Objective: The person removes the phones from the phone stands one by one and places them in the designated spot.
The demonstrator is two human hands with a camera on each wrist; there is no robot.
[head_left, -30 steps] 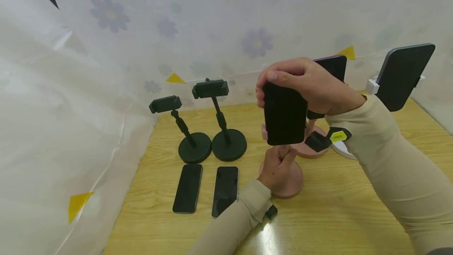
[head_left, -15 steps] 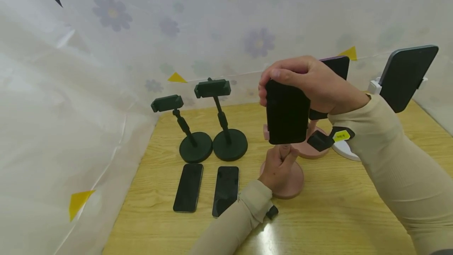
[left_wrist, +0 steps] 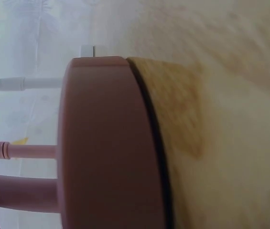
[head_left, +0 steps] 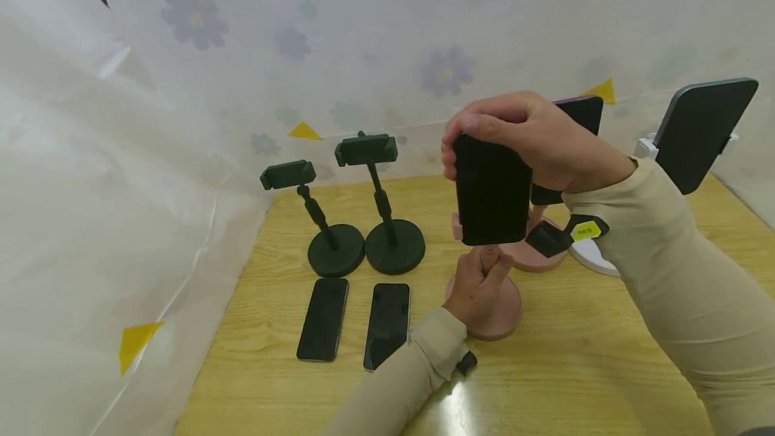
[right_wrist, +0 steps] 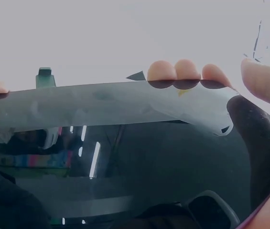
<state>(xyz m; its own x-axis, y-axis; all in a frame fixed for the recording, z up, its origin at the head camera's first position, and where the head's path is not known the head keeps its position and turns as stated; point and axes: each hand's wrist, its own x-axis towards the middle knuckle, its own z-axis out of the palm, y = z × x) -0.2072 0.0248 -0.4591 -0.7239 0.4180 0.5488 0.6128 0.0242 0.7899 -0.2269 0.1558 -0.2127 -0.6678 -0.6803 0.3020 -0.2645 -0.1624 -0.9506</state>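
My left hand grips the stem of a pink phone stand, just above its round base. The base fills much of the left wrist view, its pink side wall standing close to the wooden table. In the stand's clamp a black-screened phone is held upright. My right hand grips this phone over its top, thumb at the front near the upper edge and fingers wrapped behind the left side. From the right wrist, several fingertips show along the edge of the glossy screen.
Two dark green phone stands with vacant clamps stand at the left. Before them lie two phones, one left and one right. Behind my right hand are another pink stand with a phone, and a white stand with a phone.
The head view has shifted slightly, so everything sits a little farther right in it. Both hands keep their hold on the stand and phone.
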